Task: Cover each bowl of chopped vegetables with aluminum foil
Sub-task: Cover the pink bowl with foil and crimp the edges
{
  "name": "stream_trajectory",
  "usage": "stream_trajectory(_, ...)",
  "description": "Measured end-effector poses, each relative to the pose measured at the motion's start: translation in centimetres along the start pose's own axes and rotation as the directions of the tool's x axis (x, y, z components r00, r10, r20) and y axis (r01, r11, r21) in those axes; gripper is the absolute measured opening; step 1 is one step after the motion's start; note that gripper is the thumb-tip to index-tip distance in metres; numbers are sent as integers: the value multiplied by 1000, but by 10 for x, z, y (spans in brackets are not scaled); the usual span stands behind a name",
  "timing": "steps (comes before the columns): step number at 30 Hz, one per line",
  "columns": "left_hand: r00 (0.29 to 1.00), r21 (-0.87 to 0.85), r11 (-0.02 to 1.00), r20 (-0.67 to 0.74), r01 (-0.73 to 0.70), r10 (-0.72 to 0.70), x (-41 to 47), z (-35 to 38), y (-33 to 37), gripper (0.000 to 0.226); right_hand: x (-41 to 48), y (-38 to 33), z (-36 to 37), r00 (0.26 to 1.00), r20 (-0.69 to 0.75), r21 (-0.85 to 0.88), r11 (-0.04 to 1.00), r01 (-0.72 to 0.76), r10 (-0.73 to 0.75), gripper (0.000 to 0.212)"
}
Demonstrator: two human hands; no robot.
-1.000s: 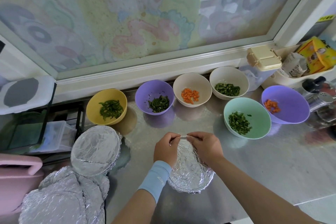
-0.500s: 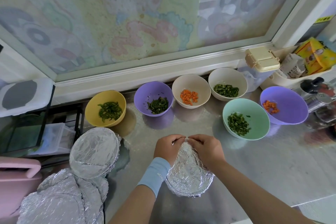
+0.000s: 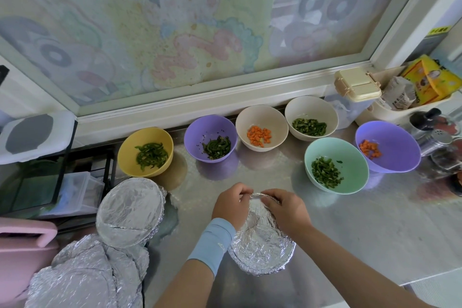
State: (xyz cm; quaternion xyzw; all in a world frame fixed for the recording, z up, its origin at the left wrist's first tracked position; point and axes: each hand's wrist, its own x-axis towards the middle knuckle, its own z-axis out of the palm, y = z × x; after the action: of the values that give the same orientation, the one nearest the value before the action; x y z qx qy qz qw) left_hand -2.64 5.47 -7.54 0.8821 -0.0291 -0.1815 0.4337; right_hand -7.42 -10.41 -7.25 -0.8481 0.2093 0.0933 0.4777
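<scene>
Hands, left (image 3: pixel 232 206), right (image 3: pixel 287 210), pinch foil (image 3: pixel 260 245) at far rim.

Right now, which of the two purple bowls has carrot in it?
The purple bowl on the far right, beside the mint bowl: it holds orange cubes. The other purple bowl, next to the yellow bowl, holds green pieces.

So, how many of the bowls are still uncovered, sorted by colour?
Yellow bowl: 1
Purple bowls: 2
Cream bowls: 2
Mint green bowl: 1
Total uncovered: 6
</scene>
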Motion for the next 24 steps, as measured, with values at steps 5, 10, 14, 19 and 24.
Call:
stream_trajectory(5,999,-38,998,16,-45,46,1,7,4,17,-1,-2,-1,1000,19,98,995,-10,9,13)
stream_trajectory(10,998,-38,999,-62,-32,29,-3,12,3,14,2,-5,-3,999,51,93,996,-6,1,12)
stream_trajectory(14,991,-21,1000,-135,-4,1,-9,11,4,14,5,-2,-2,1000,-13,-26,1000,16,-17,20)
stream_trajectory(19,974,78,985,-156,-155,166,-9,9,-1,23,5,7,7,964,-194,-118,979,163,-184,8)
stream_trajectory(24,941,156,956,-197,-248,276,-7,19,-2,23,7,7,10,961,-193,-109,977,181,-199,8)
